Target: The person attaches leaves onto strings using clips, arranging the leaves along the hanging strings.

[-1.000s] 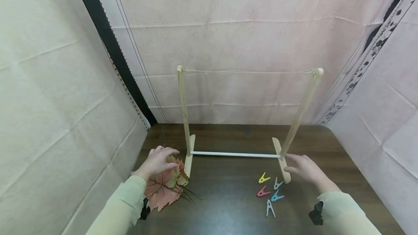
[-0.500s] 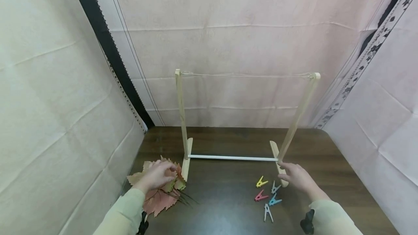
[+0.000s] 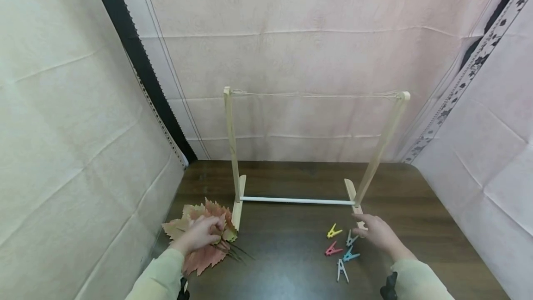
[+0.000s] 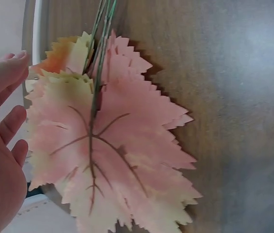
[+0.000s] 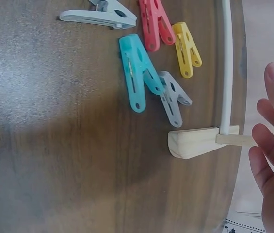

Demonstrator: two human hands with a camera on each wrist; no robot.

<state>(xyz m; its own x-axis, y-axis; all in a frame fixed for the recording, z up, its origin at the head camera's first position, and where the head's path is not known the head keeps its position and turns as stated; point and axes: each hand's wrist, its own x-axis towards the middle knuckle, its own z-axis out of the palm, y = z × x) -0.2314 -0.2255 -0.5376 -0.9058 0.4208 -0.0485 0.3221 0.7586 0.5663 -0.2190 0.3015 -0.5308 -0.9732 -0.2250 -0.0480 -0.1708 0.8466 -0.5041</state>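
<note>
My left hand (image 3: 200,234) hovers over a bunch of artificial maple leaves (image 3: 206,259), pink, orange and pale yellow with thin dark stems. In the left wrist view its loosely bent fingers are beside the leaves (image 4: 122,126) and hold nothing. My right hand (image 3: 380,235) hangs over the right foot of a wooden rack (image 3: 384,145), hiding part of that foot. The right wrist view shows its fingers loosely bent, gripping nothing. Just left of it lie several clothespins: yellow (image 3: 334,231), red (image 3: 333,248), blue (image 3: 350,255) and two greyish ones (image 3: 342,271).
A string (image 3: 312,95) runs between the tops of the rack's two posts, and a white rod (image 3: 297,201) joins them low down. The brown table (image 3: 287,263) is enclosed by pale cloth walls (image 3: 312,50) at the back and both sides.
My left hand has lowered slightly over the leaves and uncovered more of them. My right hand has shifted a little left and down beside the rack's right foot. The head view has tilted slightly.
</note>
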